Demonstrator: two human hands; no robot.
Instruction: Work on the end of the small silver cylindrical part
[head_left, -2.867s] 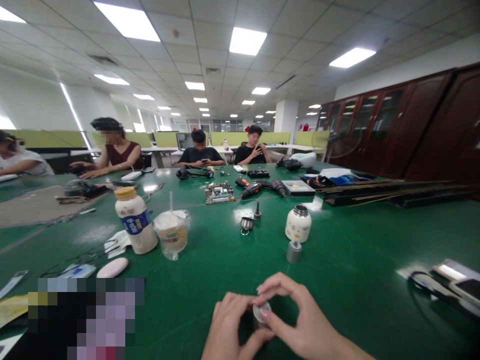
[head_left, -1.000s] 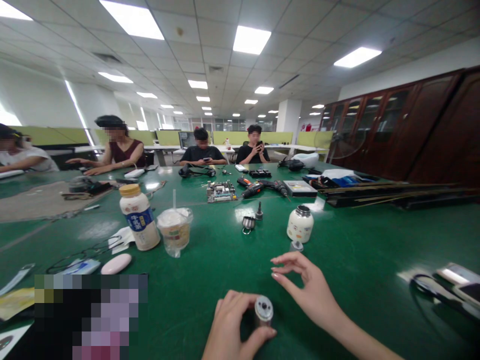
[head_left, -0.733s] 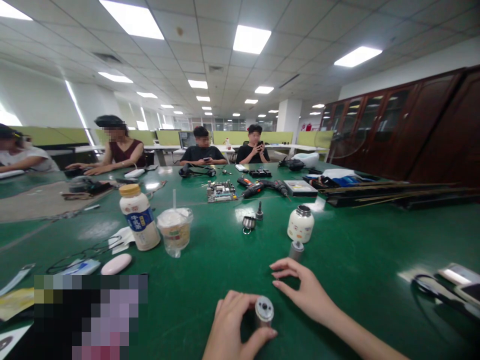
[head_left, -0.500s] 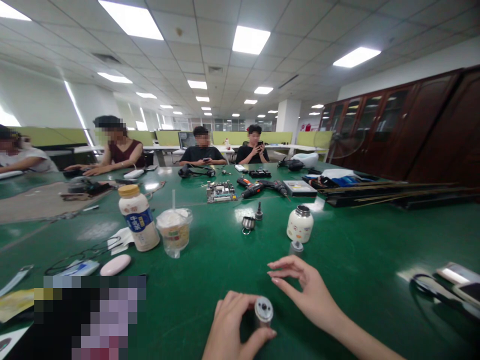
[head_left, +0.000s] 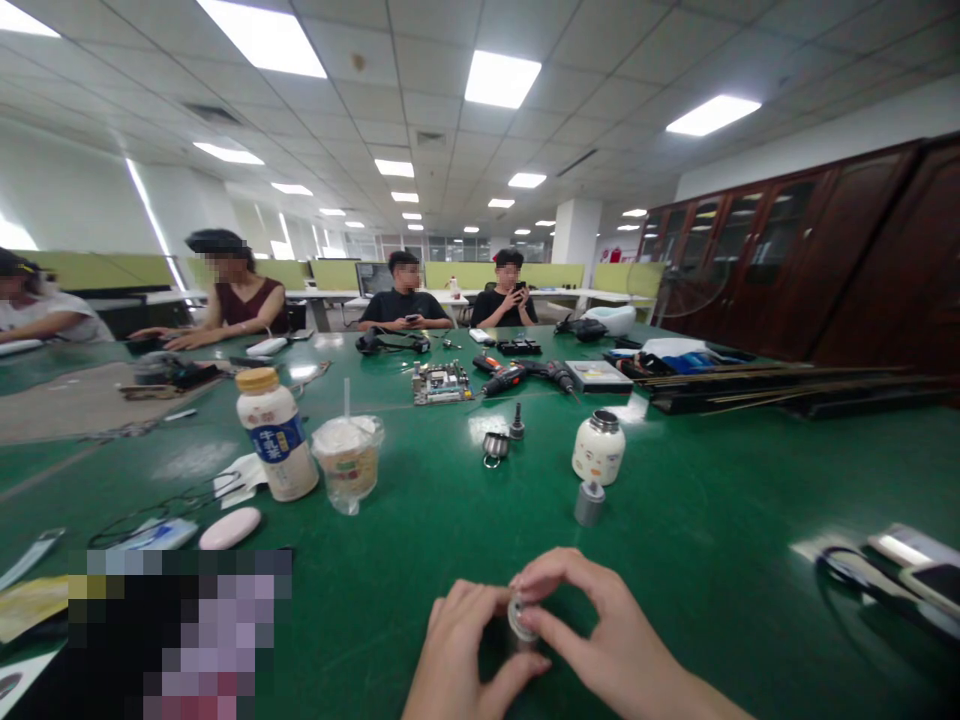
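Note:
A small metal cylinder (head_left: 523, 630) stands upright on the green table near its front edge. My left hand (head_left: 469, 650) grips its side between thumb and fingers. From the right, my right hand (head_left: 592, 615) has its thumb and fingertips pinched at the cylinder's top, partly covering it; whether a small part is between them cannot be made out. Beyond my right hand, a second grey metal cylinder (head_left: 590, 503) with a short shaft stands in front of a white flask (head_left: 598, 448) with no lid on. Farther back are a metal lid with a ring (head_left: 495, 449) and a dark metal fitting (head_left: 517, 421).
On the left are a bottle (head_left: 277, 435), a plastic cup with a straw (head_left: 347, 463) and a pink oval case (head_left: 230, 528). Farther back lie a circuit board (head_left: 441, 383) and power drills (head_left: 506, 378). Phones and a cable (head_left: 862, 575) are at right. Several people sit beyond.
My right hand has moved down and left from near the second cylinder onto the top of the held one, its fingers closing. The second cylinder is now uncovered. My left hand keeps its grip.

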